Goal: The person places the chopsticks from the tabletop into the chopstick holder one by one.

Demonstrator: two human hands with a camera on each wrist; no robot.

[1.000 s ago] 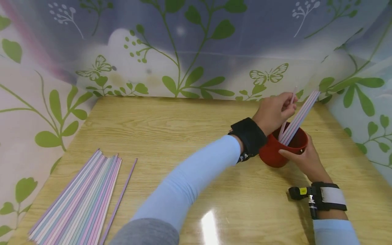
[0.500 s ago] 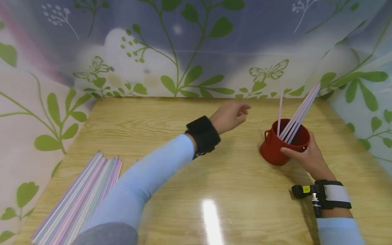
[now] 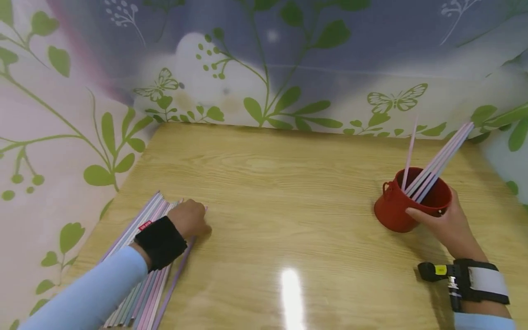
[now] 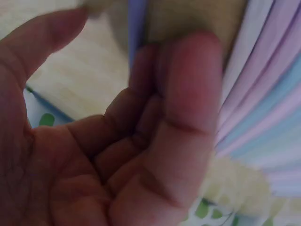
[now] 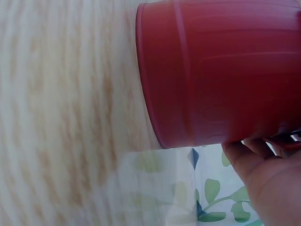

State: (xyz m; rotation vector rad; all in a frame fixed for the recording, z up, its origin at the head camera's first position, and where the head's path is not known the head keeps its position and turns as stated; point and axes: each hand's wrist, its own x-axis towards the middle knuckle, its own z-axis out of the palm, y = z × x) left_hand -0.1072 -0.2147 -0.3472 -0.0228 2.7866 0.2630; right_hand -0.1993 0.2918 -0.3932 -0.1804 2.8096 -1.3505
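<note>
1. Head view: the left hand (image 3: pixel 189 219) reaches over a lone purple stick (image 3: pixel 177 277) beside the fanned pastel sticks (image 3: pixel 142 298).
2. Left wrist view: its fingers bend, the thumb held apart; the grasp looks released.
3. The right hand (image 3: pixel 449 227) grips the red bucket (image 3: pixel 393 213), upright at the wooden table's (image 3: pixel 288 183) right.
4. Inside, a pink stick (image 3: pixel 409 158) leans apart from a bundle of sticks (image 3: pixel 439 162).

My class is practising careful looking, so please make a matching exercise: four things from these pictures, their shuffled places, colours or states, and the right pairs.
Things
1. Left grip
2. Right grip
3. Bucket
4. Left sleeve

Descriptions
A. Red, with leaning sticks inside
B. Over the lying sticks
C. Light blue
D. Holding the bucket

Pairs: 1-B, 2-D, 3-A, 4-C
</note>
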